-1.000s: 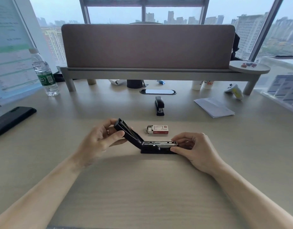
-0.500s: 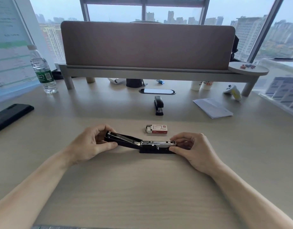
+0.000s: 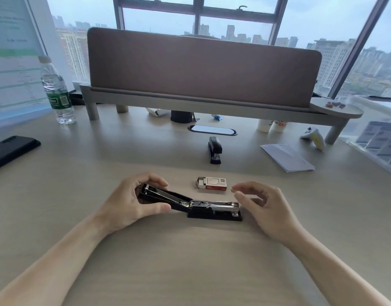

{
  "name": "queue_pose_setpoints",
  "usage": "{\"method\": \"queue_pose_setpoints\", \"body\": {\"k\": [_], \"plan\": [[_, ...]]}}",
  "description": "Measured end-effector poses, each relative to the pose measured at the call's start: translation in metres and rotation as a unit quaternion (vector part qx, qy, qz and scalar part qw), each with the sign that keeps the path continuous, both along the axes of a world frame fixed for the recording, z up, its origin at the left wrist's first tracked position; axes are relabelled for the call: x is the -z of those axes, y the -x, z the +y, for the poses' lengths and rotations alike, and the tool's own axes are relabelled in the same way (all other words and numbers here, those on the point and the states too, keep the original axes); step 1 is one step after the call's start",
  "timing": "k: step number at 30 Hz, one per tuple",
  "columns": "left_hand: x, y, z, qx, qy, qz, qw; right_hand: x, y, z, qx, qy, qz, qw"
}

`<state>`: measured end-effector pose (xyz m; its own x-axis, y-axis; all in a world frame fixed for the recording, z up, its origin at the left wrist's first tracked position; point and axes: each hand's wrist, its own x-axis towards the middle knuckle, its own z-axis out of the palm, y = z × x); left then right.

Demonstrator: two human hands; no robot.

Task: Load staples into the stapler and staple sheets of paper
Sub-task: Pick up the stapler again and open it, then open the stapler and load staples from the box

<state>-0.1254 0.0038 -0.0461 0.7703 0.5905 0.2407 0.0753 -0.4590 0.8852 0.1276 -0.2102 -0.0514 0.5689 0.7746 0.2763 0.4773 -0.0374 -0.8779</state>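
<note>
While the left hand (image 3: 128, 202) is gripping the far tip of the swung-back cover (image 3: 168, 196), fingers over the top and thumb along the near side, the opened stapler (image 3: 214, 208) is lying on the desk (image 3: 190, 261) with its metal staple channel facing up. Left of the stapler's hinge, the cover is now resting almost level, having been lowered from the steep angle it held a second ago. Just behind the stapler, the staple box (image 3: 212, 184) is sitting with its flap open, untouched. At the stapler's right end, the right hand (image 3: 263, 204) is hovering with fingers loosely curled, holding nothing visible, having let go of the front end it was steadying half a second ago. Well behind and to the right of the stapler, the sheets of paper (image 3: 287, 156) are waiting. Opening is judged complete, and the freed hand is probably heading for the box. Whether the channel already holds staples cannot be told.
</note>
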Motion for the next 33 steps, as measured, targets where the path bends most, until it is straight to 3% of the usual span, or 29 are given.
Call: {"method": "queue_pose_setpoints", "body": {"k": [6, 10, 14, 18, 26, 33], "plan": [[-0.009, -0.003, 0.000, -0.006, 0.039, -0.026, 0.999, -0.041, -0.011, 0.046, 0.009, 0.056, -0.115, 0.992], [-0.042, -0.022, 0.006, -0.059, -0.034, -0.030, 0.997, -0.026, -0.003, 0.038, 0.022, 0.054, -0.093, 0.994], [-0.065, -0.069, 0.007, -0.062, -0.150, 0.101, 0.982, 0.001, -0.001, 0.009, -0.011, 0.050, -0.055, 0.997], [-0.060, -0.109, 0.002, -0.023, -0.180, 0.244, 0.953, 0.005, -0.002, -0.007, -0.038, 0.009, -0.040, 0.998], [-0.055, -0.143, -0.002, -0.080, -0.186, 0.343, 0.917, 0.005, -0.003, -0.006, -0.050, 0.010, -0.030, 0.998], [-0.052, -0.147, -0.006, -0.098, -0.206, 0.385, 0.894, 0.007, -0.003, -0.005, -0.045, 0.056, -0.090, 0.993]]}}
